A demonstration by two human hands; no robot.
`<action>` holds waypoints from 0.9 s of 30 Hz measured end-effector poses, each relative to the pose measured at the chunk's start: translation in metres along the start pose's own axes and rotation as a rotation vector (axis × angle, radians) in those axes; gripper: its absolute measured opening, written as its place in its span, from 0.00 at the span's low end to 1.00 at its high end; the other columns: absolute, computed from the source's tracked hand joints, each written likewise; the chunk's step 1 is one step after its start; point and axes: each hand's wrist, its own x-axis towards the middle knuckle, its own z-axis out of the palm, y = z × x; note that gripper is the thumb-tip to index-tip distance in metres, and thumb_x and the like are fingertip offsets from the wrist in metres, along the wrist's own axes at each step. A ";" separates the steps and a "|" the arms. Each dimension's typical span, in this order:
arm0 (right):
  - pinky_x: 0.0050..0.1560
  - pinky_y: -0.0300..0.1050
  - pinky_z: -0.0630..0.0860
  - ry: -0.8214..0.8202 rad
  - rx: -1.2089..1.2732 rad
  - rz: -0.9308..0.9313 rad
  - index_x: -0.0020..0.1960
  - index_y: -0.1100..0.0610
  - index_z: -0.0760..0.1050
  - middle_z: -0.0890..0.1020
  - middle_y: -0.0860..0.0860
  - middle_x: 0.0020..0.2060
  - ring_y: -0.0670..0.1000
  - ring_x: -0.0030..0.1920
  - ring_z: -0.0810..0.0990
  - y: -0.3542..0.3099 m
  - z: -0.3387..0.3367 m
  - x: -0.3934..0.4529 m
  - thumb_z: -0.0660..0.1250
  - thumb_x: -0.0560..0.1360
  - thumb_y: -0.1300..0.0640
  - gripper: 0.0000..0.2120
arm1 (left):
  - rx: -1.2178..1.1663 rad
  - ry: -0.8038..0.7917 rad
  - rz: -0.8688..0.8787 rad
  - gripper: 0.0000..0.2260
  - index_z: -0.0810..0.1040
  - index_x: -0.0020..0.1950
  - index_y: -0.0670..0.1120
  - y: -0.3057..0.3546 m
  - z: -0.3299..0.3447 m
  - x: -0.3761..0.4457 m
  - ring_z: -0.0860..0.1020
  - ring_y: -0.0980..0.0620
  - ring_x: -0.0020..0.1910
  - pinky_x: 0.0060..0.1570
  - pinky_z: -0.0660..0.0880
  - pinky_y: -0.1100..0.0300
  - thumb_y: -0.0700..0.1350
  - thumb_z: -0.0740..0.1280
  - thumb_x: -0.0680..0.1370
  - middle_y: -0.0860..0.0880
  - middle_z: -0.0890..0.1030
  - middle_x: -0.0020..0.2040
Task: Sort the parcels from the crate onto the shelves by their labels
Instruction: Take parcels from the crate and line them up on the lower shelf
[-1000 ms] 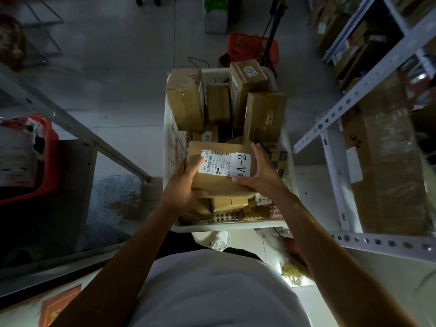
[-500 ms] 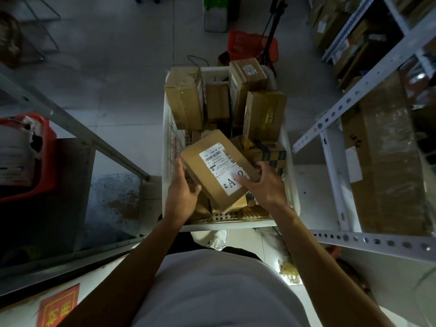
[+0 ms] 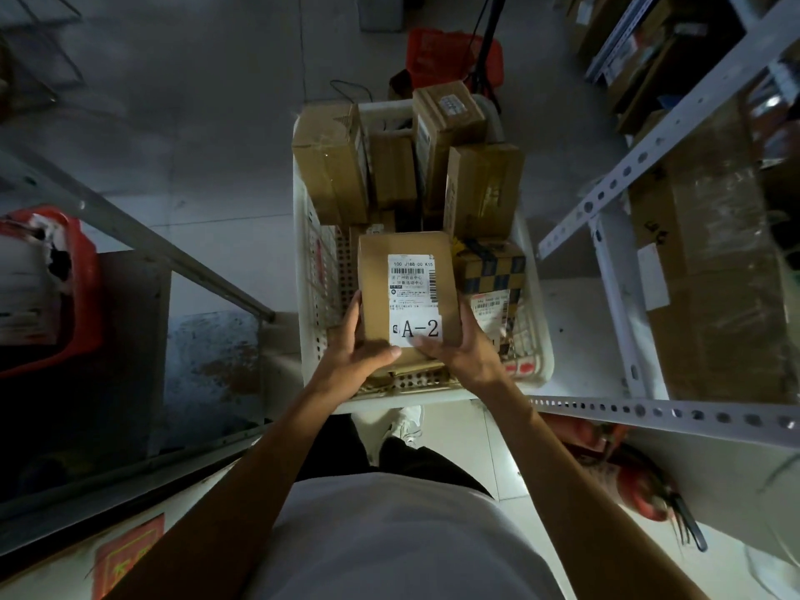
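Parcel (image 3: 407,296) sits mid-frame, a small brown cardboard box, label side up, marked A-2, raised just over the near end of the white crate (image 3: 543,361). I judge it light and stiff: flat faces, crisp edges, no sag. The taped surface may be a bit slick, so I would take it by the long side edges, not the label face. Left hand (image 3: 361,346) grips the lower left edge, thumb curled onto the top by the label. Right hand (image 3: 465,350) grips the lower right edge, fingers wrapped along the side. More parcels (image 3: 482,188) stand packed in the crate's far end, centre top. White shelf frame (image 3: 649,153) runs down the right of the frame; a red bin (image 3: 84,296) is at left.
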 end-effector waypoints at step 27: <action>0.55 0.40 0.80 0.832 0.434 0.015 0.75 0.41 0.57 0.79 0.40 0.62 0.41 0.62 0.78 0.037 0.111 -0.221 0.78 0.69 0.61 0.44 | 0.575 -0.765 0.230 0.56 0.45 0.81 0.49 0.025 0.035 -0.068 0.73 0.70 0.59 0.47 0.69 0.81 0.35 0.80 0.66 0.58 0.72 0.66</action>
